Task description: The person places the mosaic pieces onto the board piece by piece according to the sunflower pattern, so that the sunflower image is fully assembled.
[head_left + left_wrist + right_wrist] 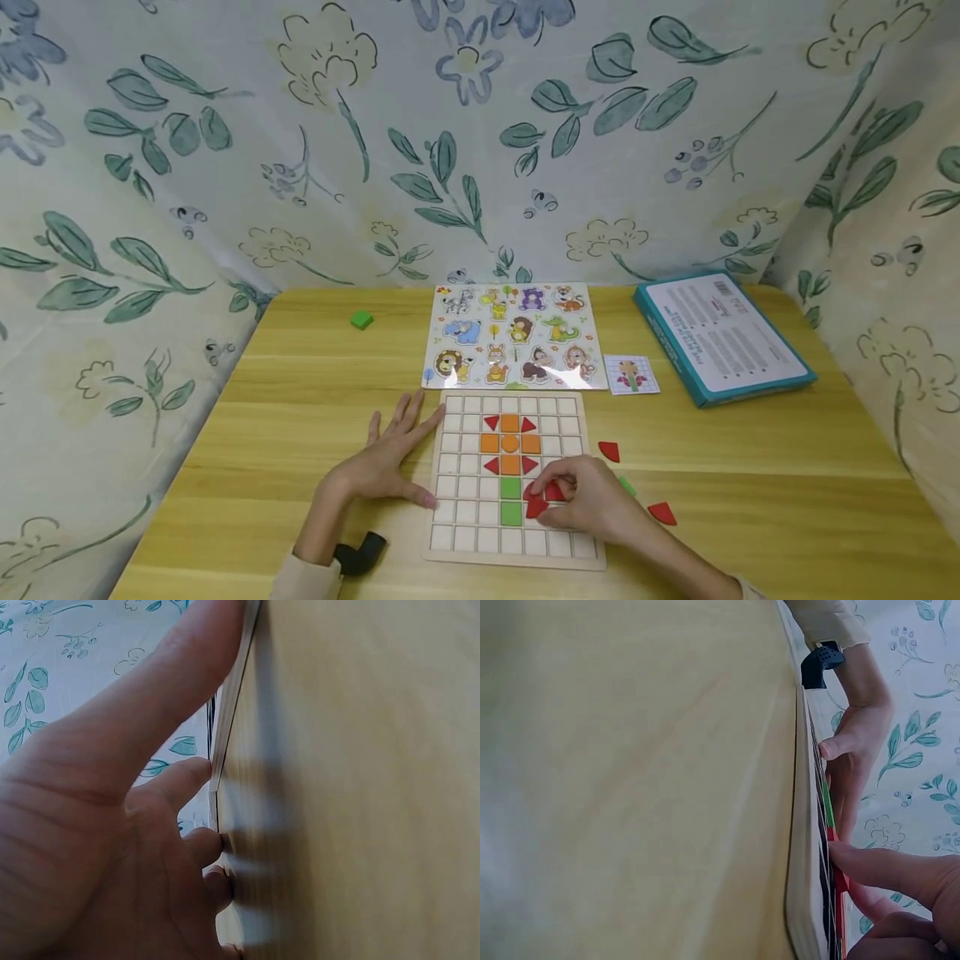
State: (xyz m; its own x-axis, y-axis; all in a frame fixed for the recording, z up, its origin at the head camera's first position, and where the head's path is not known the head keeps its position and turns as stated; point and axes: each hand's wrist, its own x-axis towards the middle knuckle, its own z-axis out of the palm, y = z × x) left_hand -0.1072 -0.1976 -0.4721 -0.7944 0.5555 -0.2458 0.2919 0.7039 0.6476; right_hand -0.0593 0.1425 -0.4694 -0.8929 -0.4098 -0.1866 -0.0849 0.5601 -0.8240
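A wooden grid board [467,537] lies on the table. Orange squares, an orange circle [510,443], red triangles [491,465] and two green squares [511,513] sit in its cells. My left hand [378,465] spreads its fingers along the board's left edge, index fingertip and thumb touching it. Over the lower right cells, my right hand [592,497] pinches a red fan-shaped piece [536,507] beside the lower green square. The right wrist view shows the thumb [885,870] against this red piece [840,876]. Another red piece [554,492] lies behind it, partly covered by the fingers.
Right of the board lie two red fan-shaped pieces [609,452] and a partly hidden green piece [627,486]. Behind it are an animal picture board [480,358], a pattern card [632,375] and a teal box [723,337]. A green block [362,320] lies far left.
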